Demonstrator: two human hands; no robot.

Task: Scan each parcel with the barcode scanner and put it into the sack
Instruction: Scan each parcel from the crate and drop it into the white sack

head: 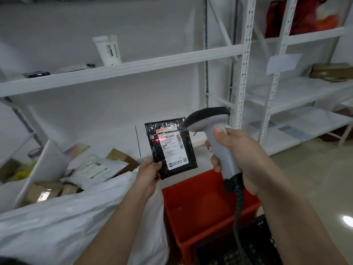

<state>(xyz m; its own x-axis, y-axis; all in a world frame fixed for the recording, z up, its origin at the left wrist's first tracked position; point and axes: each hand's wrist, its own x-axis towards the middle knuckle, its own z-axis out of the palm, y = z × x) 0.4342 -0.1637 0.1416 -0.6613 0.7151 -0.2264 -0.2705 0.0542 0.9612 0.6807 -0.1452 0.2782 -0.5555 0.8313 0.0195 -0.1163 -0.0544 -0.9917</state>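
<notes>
While the right hand (236, 155) grips the grey pistol-shaped barcode scanner (214, 129), the left hand (149, 169) pinches the lower-left corner of a thin, glossy black plastic parcel (170, 148) at frame centre; seemingly light, floppy, slippery, best held by an edge.

White wall (57, 25) behind white metal shelving (122, 68) with perforated uprights (245, 60). A second shelving bay (298, 92) stood at right, a blank paper sheet (282, 63) hung on its upright. Red-orange bags (301, 18) sat on its top shelf, a brown wrapped bundle (332, 71) near the right edge of the shelf below. A white upright device (108, 49) stood near the front edge of the left bay's shelf. Pale glossy floor (313, 169) at right carried a bright light reflection (347, 219).
</notes>
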